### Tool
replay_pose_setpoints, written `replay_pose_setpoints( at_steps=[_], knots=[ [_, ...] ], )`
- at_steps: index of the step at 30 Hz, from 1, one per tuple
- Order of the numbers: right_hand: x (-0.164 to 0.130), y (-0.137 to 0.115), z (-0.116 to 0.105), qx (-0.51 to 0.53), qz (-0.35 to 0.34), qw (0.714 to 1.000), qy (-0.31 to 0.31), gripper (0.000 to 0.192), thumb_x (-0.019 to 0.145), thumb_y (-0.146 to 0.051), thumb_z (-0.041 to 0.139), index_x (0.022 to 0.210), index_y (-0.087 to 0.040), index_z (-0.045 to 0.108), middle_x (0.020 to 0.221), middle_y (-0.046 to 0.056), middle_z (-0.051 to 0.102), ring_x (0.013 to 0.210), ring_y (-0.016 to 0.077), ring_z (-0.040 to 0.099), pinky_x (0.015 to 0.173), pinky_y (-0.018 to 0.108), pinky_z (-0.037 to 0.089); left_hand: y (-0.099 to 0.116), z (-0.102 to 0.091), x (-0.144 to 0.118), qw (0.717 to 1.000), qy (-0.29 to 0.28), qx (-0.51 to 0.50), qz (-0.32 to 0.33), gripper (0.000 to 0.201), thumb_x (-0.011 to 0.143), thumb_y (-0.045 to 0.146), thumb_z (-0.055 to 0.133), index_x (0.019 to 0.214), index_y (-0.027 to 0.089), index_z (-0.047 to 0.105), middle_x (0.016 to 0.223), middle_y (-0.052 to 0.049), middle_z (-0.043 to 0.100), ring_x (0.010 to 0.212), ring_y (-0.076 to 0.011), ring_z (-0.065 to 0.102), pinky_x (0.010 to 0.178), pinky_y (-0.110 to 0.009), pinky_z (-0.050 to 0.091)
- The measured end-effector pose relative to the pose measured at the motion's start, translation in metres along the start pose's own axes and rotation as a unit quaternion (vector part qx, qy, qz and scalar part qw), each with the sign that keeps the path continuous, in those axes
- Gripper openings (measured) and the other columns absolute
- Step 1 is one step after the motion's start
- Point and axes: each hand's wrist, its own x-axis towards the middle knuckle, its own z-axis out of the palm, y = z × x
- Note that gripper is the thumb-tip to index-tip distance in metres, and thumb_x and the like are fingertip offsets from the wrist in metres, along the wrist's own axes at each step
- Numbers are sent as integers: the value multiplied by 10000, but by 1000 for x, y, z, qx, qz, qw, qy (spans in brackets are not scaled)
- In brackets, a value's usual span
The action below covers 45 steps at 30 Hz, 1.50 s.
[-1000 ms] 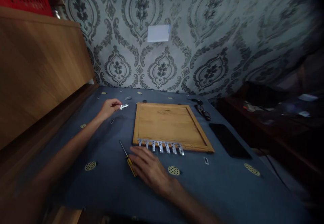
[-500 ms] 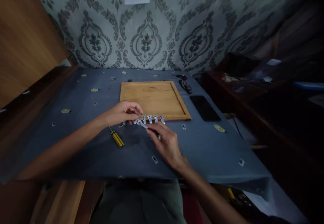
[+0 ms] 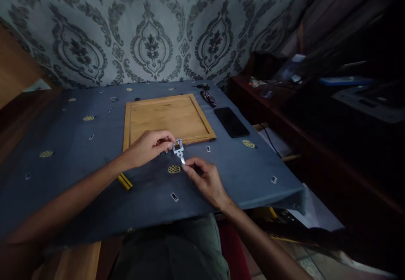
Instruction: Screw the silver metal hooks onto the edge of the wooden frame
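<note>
Between my hands is a shiny silvery metal piece [image 3: 179, 148] with jointed or hooked parts; its exact kind is unclear. My left hand [image 3: 148, 145] pinches its upper left side between thumb and fingers. My right hand [image 3: 207, 181] grips the narrow lower tab with thumb and forefinger. The piece is held above the tablecloth, by the near edge of a framed wooden panel [image 3: 164, 117] lying flat. A yellow-and-black screwdriver [image 3: 125, 181] lies to the left, partly hidden under my left forearm.
A black phone [image 3: 232, 122] and eyeglasses [image 3: 208, 98] lie right of the panel. Small metal bits [image 3: 109, 111] sit to its left on the blue patterned tablecloth [image 3: 79, 153]. A dark red side desk [image 3: 253, 98] stands to the right, a patterned wall covering [image 3: 152, 48] behind.
The metal piece has turned from a long row of several hooks across my view to a nearly end-on look. My right hand has shifted down its tab. The view has swung right.
</note>
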Motion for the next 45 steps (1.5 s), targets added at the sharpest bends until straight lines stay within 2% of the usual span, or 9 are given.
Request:
replay_pose_setpoints(
  at_steps=[2,4,7,15,22,30,40,45],
  knots=[
    [3,6,-9,7,42,999,29,274,925,-446,560,796,-207,598,666,-36,564,576,115,493,552,232,414,1,-1,13,998,17,53,12,256,917,270,471,1017,139,667,837,-41,696,737,-128,606,713,-251,469],
    [8,12,-16,4,59,997,40,293,931,-458,536,782,-208,568,643,-49,515,553,108,444,525,229,380,0,-1,26,994,25,106,28,257,922,235,455,1030,143,669,918,-61,704,856,-163,620,836,-304,476],
    [20,21,-21,-12,69,997,34,280,912,-437,556,755,-205,562,646,-46,507,587,114,448,550,234,364,-4,3,44,985,6,167,47,263,927,192,429,989,147,680,1040,-90,695,1034,-215,601,966,-367,447],
    [44,37,-21,-39,78,996,10,227,911,-399,540,788,-209,564,687,-17,566,617,132,475,584,259,362,-8,11,65,968,-70,234,59,284,957,194,399,970,157,680,1029,-92,674,1012,-208,596,945,-367,457],
    [48,39,-23,-50,97,994,-10,219,916,-373,530,765,-216,548,665,-26,545,592,131,464,590,270,349,-12,9,71,964,-94,245,43,279,956,189,395,903,161,668,1006,-86,671,994,-202,593,916,-355,459],
    [50,38,-23,-47,109,993,-18,216,909,-382,528,781,-211,559,657,-32,534,581,126,461,582,264,346,-14,12,77,962,-129,239,39,286,949,186,407,979,177,691,1032,-80,689,1018,-197,610,936,-336,462],
    [51,37,-21,-55,105,993,-5,201,902,-367,538,775,-213,563,656,-28,547,575,129,462,580,264,348,-11,11,85,957,-160,240,37,279,908,165,408,850,170,681,953,-68,693,965,-188,614,875,-308,449],
    [51,37,-20,-47,114,992,-6,222,894,-369,544,738,-211,556,618,-36,514,567,125,443,570,262,340,-12,9,93,957,-175,230,39,249,864,154,459,765,161,688,835,-47,690,840,-151,605,778,-255,427]
  ],
)
